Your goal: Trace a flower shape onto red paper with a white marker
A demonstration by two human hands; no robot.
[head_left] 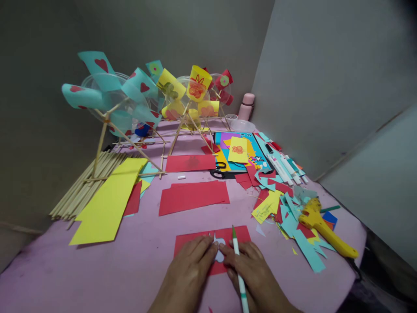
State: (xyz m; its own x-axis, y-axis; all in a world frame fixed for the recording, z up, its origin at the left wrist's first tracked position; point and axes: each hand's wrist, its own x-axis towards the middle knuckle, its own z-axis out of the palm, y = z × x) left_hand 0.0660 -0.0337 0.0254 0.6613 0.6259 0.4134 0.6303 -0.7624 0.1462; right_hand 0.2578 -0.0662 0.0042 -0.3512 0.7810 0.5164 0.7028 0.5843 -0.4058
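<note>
A small white flower- or butterfly-like paper cutout (pixel 220 256) lies on a red paper strip (pixel 243 232) at the table's near edge. My left hand (pixel 192 261) rests flat on the red paper, its fingers stretched out and the fingertips at the cutout's left edge. In my right hand (pixel 254 263) is a green marker (pixel 240 278), tilted, with its green tip pointing up and away from the paper. The right fingertips touch the cutout's right side. Beyond the hands lie more red paper strips (pixel 195 198).
Paper-and-stick pinwheels (pixel 106 117) stand at the back left beside wooden sticks (pixel 74 191) and yellow paper (pixel 109 204). On the right are paper scraps (pixel 289 221), a yellow glue gun (pixel 329 230), markers (pixel 286 167) and black scissors (pixel 218 170). A pink bottle (pixel 246 108) stands behind.
</note>
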